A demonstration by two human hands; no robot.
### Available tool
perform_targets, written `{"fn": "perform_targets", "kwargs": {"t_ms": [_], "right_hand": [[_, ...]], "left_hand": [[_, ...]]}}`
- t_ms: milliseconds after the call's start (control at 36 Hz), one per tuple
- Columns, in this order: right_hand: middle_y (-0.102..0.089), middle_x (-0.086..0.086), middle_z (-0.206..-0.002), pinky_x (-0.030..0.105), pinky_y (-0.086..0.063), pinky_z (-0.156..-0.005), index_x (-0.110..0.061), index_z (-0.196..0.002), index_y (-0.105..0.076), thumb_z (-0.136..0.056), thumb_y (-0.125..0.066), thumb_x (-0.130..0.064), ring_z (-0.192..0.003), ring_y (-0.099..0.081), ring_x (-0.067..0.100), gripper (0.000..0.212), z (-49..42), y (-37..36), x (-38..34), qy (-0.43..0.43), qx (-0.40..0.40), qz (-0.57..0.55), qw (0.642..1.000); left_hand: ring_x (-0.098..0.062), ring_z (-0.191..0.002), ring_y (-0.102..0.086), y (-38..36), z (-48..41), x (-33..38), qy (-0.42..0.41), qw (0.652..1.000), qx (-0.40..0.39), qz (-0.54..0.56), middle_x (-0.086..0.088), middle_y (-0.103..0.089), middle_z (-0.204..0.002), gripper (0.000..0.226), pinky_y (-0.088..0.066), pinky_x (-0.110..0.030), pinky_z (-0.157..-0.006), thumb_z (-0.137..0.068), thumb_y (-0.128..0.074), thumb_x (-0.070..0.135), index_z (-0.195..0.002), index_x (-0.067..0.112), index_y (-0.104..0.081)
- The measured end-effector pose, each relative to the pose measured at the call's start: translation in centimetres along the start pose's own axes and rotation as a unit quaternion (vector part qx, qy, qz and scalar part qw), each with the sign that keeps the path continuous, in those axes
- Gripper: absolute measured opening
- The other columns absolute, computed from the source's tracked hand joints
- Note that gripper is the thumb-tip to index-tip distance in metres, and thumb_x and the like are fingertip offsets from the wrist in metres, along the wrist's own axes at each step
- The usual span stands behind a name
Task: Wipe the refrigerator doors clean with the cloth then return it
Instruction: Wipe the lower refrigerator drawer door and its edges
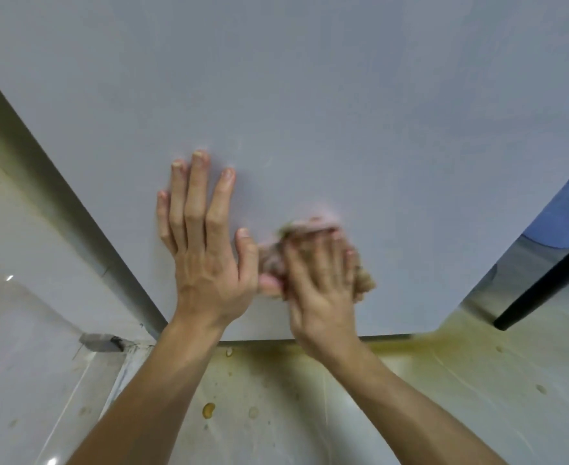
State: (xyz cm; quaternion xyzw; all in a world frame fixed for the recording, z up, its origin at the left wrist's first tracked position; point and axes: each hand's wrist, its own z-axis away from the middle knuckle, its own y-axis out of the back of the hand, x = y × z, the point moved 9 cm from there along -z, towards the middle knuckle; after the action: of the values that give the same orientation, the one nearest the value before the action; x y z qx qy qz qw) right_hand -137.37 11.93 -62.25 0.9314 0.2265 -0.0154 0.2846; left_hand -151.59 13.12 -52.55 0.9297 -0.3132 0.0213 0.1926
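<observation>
- The refrigerator door [310,95], a plain pale grey panel, fills the upper and middle part of the frame; its bottom edge runs across the lower centre.
- The left hand [205,260] lies flat on the door at centre left. Its fingers [197,189] are straight, close together and pointing up the frame, with the thumb set out to the right. It holds nothing.
- The right hand [320,290] is just right of the left hand, near the door's bottom edge, and is blurred.
- Its fingers are spread wide and fairly straight over the cloth [310,224], pressing it against the door.
- The cloth is a crumpled wad, pinkish at the top and beige at its right side. It is squeezed between the right palm and the door and sticks out above and to both sides of the hand.
- The left thumb is just beside the cloth's left edge; whether they touch cannot be told.
- Both bare forearms come in from the bottom of the frame.
- Below the door is a pale floor [310,431] with yellowish stains [208,410] and a yellow smear along the door's bottom edge.
- A slanted black bar [545,286] stands at the right edge.
- A small grey metal piece [100,342] sits at lower left, near the door's corner.
</observation>
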Motion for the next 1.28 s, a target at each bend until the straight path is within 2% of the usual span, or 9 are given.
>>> {"fn": "perform_targets", "kwargs": {"t_ms": [139,278,472,583,667,806,944,1111,1278], "right_hand": [[-0.008,0.001,-0.174,0.034,-0.001,-0.132,-0.019,-0.163,-0.029,-0.101,-0.038,-0.003,-0.162,-0.006,0.015,0.064,3.6,-4.1,-2.1,0.251,-0.135,0.083,0.955],[-0.012,-0.004,-0.176,0.033,-0.004,-0.132,-0.018,-0.167,-0.022,-0.094,-0.029,0.006,-0.161,-0.017,0.014,0.077,6.4,-3.1,2.3,0.206,-0.168,0.091,0.960],[-0.008,-0.003,-0.174,0.037,0.000,-0.131,-0.032,-0.162,-0.024,-0.101,-0.045,-0.033,-0.162,-0.002,0.013,0.064,13.3,2.2,12.6,-0.222,-0.086,0.026,0.971],[-0.016,0.016,-0.173,0.047,-0.016,-0.131,-0.013,-0.166,-0.014,-0.104,-0.027,-0.046,-0.158,-0.022,0.033,0.071,17.1,3.5,18.5,-0.586,0.068,-0.130,0.797],[-0.045,0.009,-0.156,0.060,-0.040,-0.118,-0.020,-0.161,-0.026,-0.102,-0.025,-0.041,-0.138,-0.052,0.034,0.063,14.7,4.7,19.7,-0.631,0.165,-0.187,0.735],[0.016,-0.010,-0.174,0.038,0.005,-0.131,-0.029,-0.166,0.012,-0.113,-0.020,-0.039,-0.160,0.011,0.010,0.063,10.2,6.0,16.6,-0.580,0.225,-0.166,0.765],[0.022,-0.011,-0.166,0.018,0.014,-0.124,-0.015,-0.165,0.012,-0.111,-0.026,-0.028,-0.152,0.025,-0.002,0.067,3.3,6.0,9.4,-0.436,0.222,-0.158,0.858],[-0.005,-0.007,-0.175,0.044,0.001,-0.131,-0.022,-0.166,-0.023,-0.102,-0.049,-0.010,-0.163,0.001,0.027,0.069,-1.1,1.8,-0.9,-0.052,-0.004,-0.075,0.996],[-0.030,-0.005,-0.171,0.037,-0.016,-0.131,-0.024,-0.162,-0.038,-0.103,-0.066,-0.017,-0.157,-0.029,0.018,0.066,-1.4,2.4,0.1,0.223,-0.036,0.085,0.970]], "left_hand": [[-0.028,-0.162,-0.009,-0.1,-0.1,0.0,0.002,1.000,0.009,0.005,-0.020,-0.026,-0.167,0.068,-0.007,-0.054,-0.130,-0.092,-0.058,0.004,-0.156,0.005,-0.035],[-0.022,-0.162,-0.005,-0.1,0.1,-0.3,-0.001,1.000,0.013,0.002,-0.020,-0.026,-0.167,0.067,-0.007,-0.054,-0.130,-0.093,-0.056,0.005,-0.156,0.006,-0.035],[-0.022,-0.162,-0.003,-0.2,-0.1,-0.3,0.004,1.000,0.013,0.002,-0.019,-0.024,-0.168,0.069,-0.006,-0.054,-0.130,-0.091,-0.056,0.005,-0.156,0.006,-0.034],[-0.023,-0.162,-0.003,-0.2,0.1,-0.1,0.008,1.000,0.006,0.002,-0.020,-0.024,-0.168,0.071,-0.006,-0.056,-0.130,-0.091,-0.057,0.004,-0.157,0.006,-0.033],[-0.023,-0.162,-0.003,-0.2,0.1,0.1,0.006,1.000,0.005,-0.002,-0.021,-0.025,-0.168,0.071,-0.006,-0.056,-0.130,-0.090,-0.057,0.003,-0.157,0.005,-0.032],[-0.024,-0.162,-0.001,-0.4,0.1,0.2,0.020,1.000,0.013,0.003,-0.020,-0.022,-0.169,0.075,-0.004,-0.056,-0.130,-0.087,-0.056,0.000,-0.158,0.005,-0.030],[-0.029,-0.162,-0.005,-0.4,0.0,0.4,0.013,1.000,0.013,0.002,-0.017,-0.021,-0.169,0.075,-0.004,-0.056,-0.130,-0.086,-0.057,-0.001,-0.157,0.004,-0.031],[-0.025,-0.163,-0.007,0.1,-0.1,-0.2,-0.004,1.000,0.001,-0.010,-0.013,-0.022,-0.170,0.072,-0.009,-0.055,-0.129,-0.091,-0.060,0.006,-0.158,0.007,-0.033],[-0.025,-0.163,-0.007,1.2,-0.7,-1.7,-0.017,0.999,-0.001,-0.037,-0.014,-0.023,-0.169,0.072,-0.008,-0.053,-0.130,-0.091,-0.062,0.010,-0.157,0.009,-0.033]]}}
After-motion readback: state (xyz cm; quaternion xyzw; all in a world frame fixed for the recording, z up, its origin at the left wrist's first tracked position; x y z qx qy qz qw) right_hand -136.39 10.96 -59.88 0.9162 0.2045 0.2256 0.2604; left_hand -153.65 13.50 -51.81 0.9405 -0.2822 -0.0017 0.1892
